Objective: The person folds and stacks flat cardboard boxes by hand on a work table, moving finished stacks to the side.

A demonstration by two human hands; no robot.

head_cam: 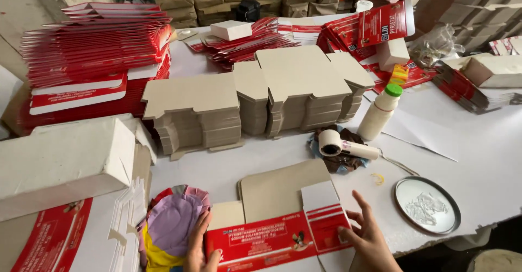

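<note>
Seen from above: a white tabletop (478,141) crowded with packaging stock. At far left, tall piles of flat red cartons (92,49), with a closed white box (60,166) resting in front. In the middle, stacks of plain grey die-cut blanks (244,98), cardboard side up. More red sleeves (244,41) fanned behind, and further carton piles at far right.

At the near edge, between both hands, one flat carton blank (277,217), part grey board, part red-and-white print, with its flaps spread open. Left hand (198,247) pressed on the blank's left end, fingers curled over its edge beside a bundle of coloured cloth scraps (171,223). Right hand (370,234) resting on the red printed flap at right, fingers spread and flat, pinning rather than gripping.

Likely very light thin board: stiff across the panels, bending readily at the creases, printed face probably a little slick, corners and flaps easily dog-eared. Best held by the panel edges near a crease, thumb and fingers on both faces.

Smaller things to the right: a white plastic bottle with green cap (380,111), a small white roller tool (342,146) lying on a dark rag, and a round metal lid (427,204) holding a smear of pale paste.
</note>
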